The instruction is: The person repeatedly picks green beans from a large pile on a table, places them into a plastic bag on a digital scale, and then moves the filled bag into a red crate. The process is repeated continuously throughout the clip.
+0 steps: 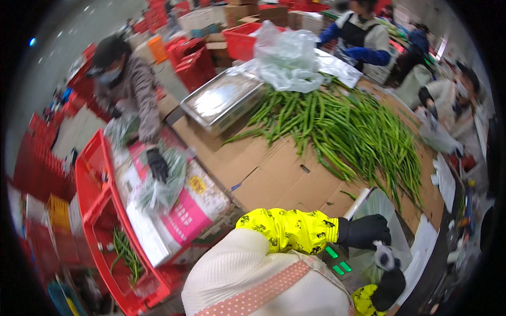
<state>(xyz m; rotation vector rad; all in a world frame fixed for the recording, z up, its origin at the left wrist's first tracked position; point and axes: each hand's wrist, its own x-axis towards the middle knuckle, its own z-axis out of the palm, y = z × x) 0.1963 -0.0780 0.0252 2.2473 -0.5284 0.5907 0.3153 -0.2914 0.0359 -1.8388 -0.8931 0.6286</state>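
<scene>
Both my hands wear black gloves below yellow patterned sleeves. My left hand (367, 232) is closed on the top of a clear plastic bag (385, 211) near the front edge of the table. Just below it, my right hand (389, 288) is at the bag's gathered, twisted neck; its fingers are partly hidden. A scale with lit green displays (338, 261) lies beside the bag, partly covered by my arm. Beyond my hands, a large heap of long green peppers (340, 126) spreads over the cardboard tabletop (269, 177).
A metal tray (223, 96) and white plastic bags (284, 55) stand at the far side. Left, a co-worker's gloved hand (157, 164) touches a filled bag (168, 185) on boxes, next to a red crate (93, 213). More people work at the upper right.
</scene>
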